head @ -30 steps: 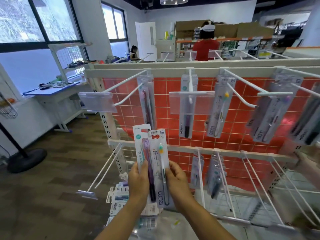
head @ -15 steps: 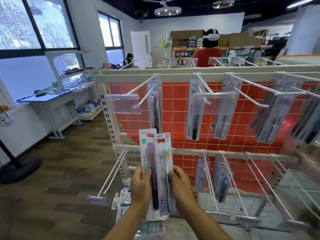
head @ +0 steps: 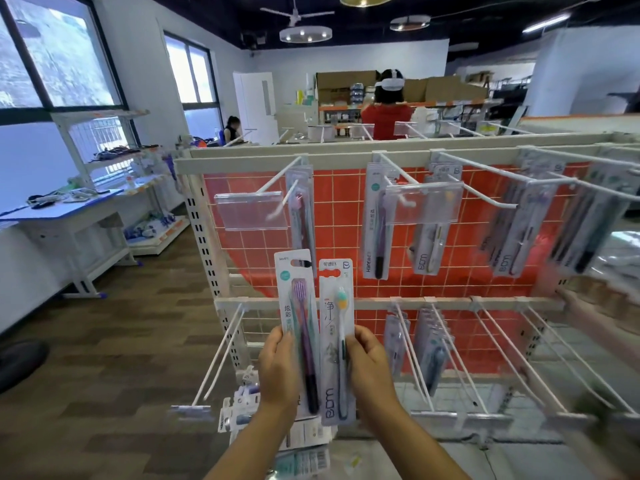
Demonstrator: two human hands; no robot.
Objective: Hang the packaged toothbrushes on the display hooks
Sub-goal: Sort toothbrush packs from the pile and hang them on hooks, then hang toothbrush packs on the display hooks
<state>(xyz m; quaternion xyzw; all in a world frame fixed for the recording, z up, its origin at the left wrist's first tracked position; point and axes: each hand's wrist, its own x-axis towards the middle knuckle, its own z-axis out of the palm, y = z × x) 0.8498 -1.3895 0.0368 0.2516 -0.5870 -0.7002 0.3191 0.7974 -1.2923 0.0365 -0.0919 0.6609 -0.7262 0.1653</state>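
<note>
Plainly, the coming move turns on the top ends of the two packs, because that is where the hang slots sit. The left hand [head: 278,368] grips the purple-brush pack [head: 299,327] by its lower half, fingers curled round the left edge. The right hand [head: 372,368] pinches the BDM pack [head: 337,341] along its right edge in the same way. Both packs stand upright and side by side, edges touching or slightly overlapped; their long axes run 6 to 12 o'clock, so each slot is at the end away from the hand that holds it.

The upper-left hook [head: 287,197] lies at about 12 o'clock from the left hand. It points out toward the viewer and already carries a hanging purple pack [head: 301,209] that looks like the same kind. The left hand is clearly the nearer one for it — the purple-brush pack's top almost reaches the bottom of that hanging pack. The hook with BDM packs [head: 485,192] lies at about 1 to 2 o'clock from the right hand and farther off, with a hanging BDM pack [head: 429,244] behind a clear price holder [head: 424,202].

As I judge it, each slot has to rise above its hook's tip and then slide on away from the viewer, so the lift comes first.
</note>
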